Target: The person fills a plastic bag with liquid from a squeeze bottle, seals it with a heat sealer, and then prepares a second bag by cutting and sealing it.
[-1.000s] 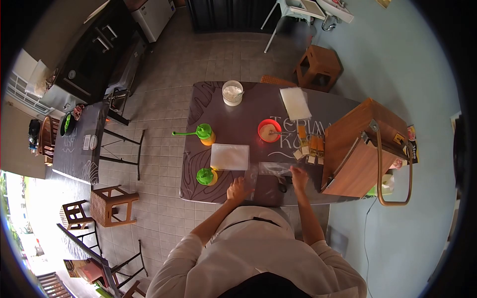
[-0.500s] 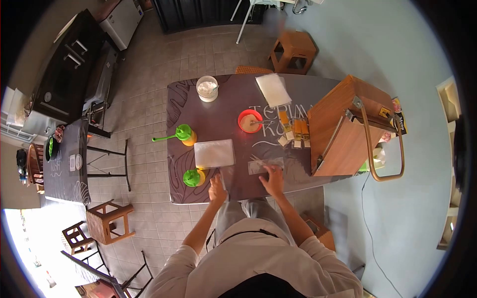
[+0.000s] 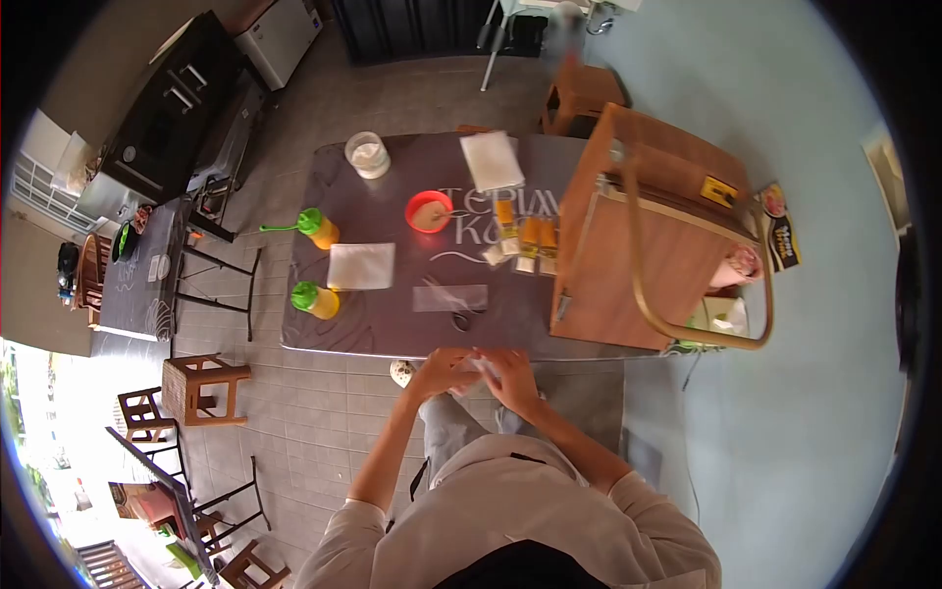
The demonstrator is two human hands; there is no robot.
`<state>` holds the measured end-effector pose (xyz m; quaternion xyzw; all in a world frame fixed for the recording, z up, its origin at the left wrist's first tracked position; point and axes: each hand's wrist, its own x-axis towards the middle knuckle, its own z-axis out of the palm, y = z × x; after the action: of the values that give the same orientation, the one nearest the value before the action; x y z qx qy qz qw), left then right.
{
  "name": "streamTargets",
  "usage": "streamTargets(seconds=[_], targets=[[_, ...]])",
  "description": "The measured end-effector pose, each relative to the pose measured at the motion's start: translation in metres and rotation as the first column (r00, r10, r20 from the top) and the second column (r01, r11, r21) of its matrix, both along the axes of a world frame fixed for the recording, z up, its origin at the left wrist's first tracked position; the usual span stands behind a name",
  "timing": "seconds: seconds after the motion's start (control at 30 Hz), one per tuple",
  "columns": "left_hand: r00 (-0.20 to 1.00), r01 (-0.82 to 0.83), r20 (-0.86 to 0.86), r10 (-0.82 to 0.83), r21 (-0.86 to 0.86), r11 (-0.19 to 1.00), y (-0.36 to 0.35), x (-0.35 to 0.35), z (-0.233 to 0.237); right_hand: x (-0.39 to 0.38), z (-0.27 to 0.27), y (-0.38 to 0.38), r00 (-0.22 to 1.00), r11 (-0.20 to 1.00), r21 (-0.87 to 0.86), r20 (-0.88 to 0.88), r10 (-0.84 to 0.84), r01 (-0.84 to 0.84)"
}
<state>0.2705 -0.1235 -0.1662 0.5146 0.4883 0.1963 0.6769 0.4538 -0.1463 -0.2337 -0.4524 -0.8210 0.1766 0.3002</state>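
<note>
My left hand [image 3: 442, 373] and my right hand [image 3: 510, 379] meet in front of my body, just off the near edge of the table. Both have curled fingers, and a small whitish bit shows between them, too blurred to name. Ahead of them on the dark table [image 3: 383, 329] lies a strip of clear plastic [image 3: 471, 297]. A pair of scissors [image 3: 460, 320] lies at the strip, handles toward me. Left of it rests a stack of white sheets [image 3: 361, 266], with a green-capped yellow squeeze bottle [image 3: 322, 302] in front.
Another green-capped bottle [image 3: 319, 230], a red bowl [image 3: 428, 210] with a utensil, a jar of white powder [image 3: 368, 157], white sheets [image 3: 493, 161] and yellow packets [image 3: 535, 236] stand farther back. A large wooden box [image 3: 628, 236] with a metal handle occupies the right end.
My hands have left the table and come together before me. The scissors and plastic strip, earlier by my right hand, now lie untouched. The view has shifted, with floor now showing before the table.
</note>
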Motion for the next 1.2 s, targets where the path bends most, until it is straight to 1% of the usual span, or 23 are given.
streamTargets(seconds=[0.03,0.07,0.1,0.13,0.17,0.23,0.3,0.37,0.43,0.47,0.5,0.57,0.6,0.7,0.73,0.8,0.87,0.97,1.03,1.1,1.13,1.17,1.2], targets=[[1.000,0.004,0.006,-0.004,0.008,1.000,-0.008,0.026,0.007,0.023,-0.007,-0.002,0.993,0.997,-0.022,-0.092,-0.074,0.073],[0.945,-0.217,0.215,0.246,-0.151,0.964,-0.016,0.051,0.019,0.042,0.002,-0.004,0.994,0.997,-0.011,-0.085,-0.071,0.070],[0.788,-0.380,0.365,0.497,-0.347,0.857,-0.023,0.072,0.026,0.058,0.021,-0.007,0.907,0.913,-0.366,-0.295,-0.300,0.183],[0.758,-0.403,0.369,0.538,-0.384,0.831,-0.029,0.087,0.026,0.071,0.037,-0.012,0.734,0.702,-0.692,-0.386,-0.559,0.171],[0.758,-0.404,0.371,0.537,-0.380,0.832,-0.034,0.101,0.019,0.083,0.049,-0.011,0.734,0.705,-0.689,-0.389,-0.557,0.170],[0.930,-0.328,0.056,0.362,-0.312,0.891,-0.045,0.125,0.000,0.104,0.065,-0.007,0.394,0.550,-0.835,-0.513,-0.763,-0.020],[0.938,-0.294,0.093,0.332,-0.289,0.911,-0.051,0.151,0.007,0.115,0.059,-0.004,0.355,0.574,-0.817,-0.551,-0.755,-0.048],[0.883,-0.412,0.180,0.433,-0.142,0.900,-0.049,0.177,0.017,0.110,0.074,-0.002,0.092,0.582,-0.777,-0.615,-0.783,-0.238],[0.843,-0.460,0.242,0.480,-0.139,0.877,-0.040,0.189,0.009,0.107,0.088,0.000,0.044,0.614,-0.746,-0.644,-0.764,-0.259],[0.765,-0.544,0.312,0.564,-0.157,0.824,-0.035,0.193,0.006,0.107,0.093,0.002,0.000,0.645,-0.711,-0.672,-0.741,-0.279],[0.674,-0.615,0.383,0.631,-0.181,0.767,-0.029,0.196,0.005,0.111,0.088,0.004,-0.009,0.654,-0.707,-0.677,-0.736,-0.269],[0.664,-0.640,0.392,0.637,-0.144,0.755,-0.016,0.197,0.005,0.124,0.080,0.008,0.073,0.561,-0.815,-0.575,-0.815,-0.147],[0.642,-0.677,0.391,0.659,-0.113,0.727,-0.012,0.199,0.005,0.131,0.081,0.006,0.001,0.597,-0.793,-0.601,-0.799,-0.119],[0.621,-0.671,0.461,0.634,-0.106,0.734,0.001,0.205,0.009,0.153,0.080,0.007,0.019,0.647,-0.762,-0.647,-0.762,-0.001],[0.624,-0.666,0.463,0.629,-0.106,0.738,0.004,0.208,0.011,0.159,0.073,0.010,0.031,0.651,-0.758,-0.651,-0.759,0.038],[0.655,-0.549,0.523,0.546,-0.167,0.819,0.007,0.218,0.021,0.161,0.075,0.016,0.021,0.680,-0.731,-0.680,-0.733,0.052],[0.669,-0.540,0.518,0.533,-0.153,0.828,0.011,0.228,0.023,0.163,0.073,0.019,0.014,0.710,-0.701,-0.711,-0.703,0.059],[0.676,-0.541,0.533,0.508,-0.109,0.834,0.022,0.239,0.020,0.170,0.075,0.021,0.093,0.672,-0.738,-0.666,-0.740,0.065],[0.664,-0.556,0.552,0.504,-0.086,0.827,0.028,0.241,0.013,0.172,0.089,0.014,0.156,0.714,-0.479,-0.765,-0.625,0.511],[0.703,-0.568,0.480,0.524,-0.063,0.820,0.036,0.241,0.015,0.192,0.111,0.000,0.214,0.438,-0.200,-0.653,-0.726,0.876],[0.697,-0.574,0.486,0.528,-0.063,0.816,0.040,0.240,0.013,0.208,0.124,-0.004,0.323,0.325,0.112,-0.609,-0.724,0.939],[0.714,-0.572,0.461,0.526,-0.048,0.819,0.046,0.240,0.009,0.220,0.138,-0.006,0.412,0.190,0.420,-0.537,-0.736,0.887],[0.733,-0.567,0.435,0.523,-0.034,0.823,0.051,0.241,0.007,0.223,0.157,-0.001,0.418,0.192,0.426,-0.538,-0.732,0.884]])
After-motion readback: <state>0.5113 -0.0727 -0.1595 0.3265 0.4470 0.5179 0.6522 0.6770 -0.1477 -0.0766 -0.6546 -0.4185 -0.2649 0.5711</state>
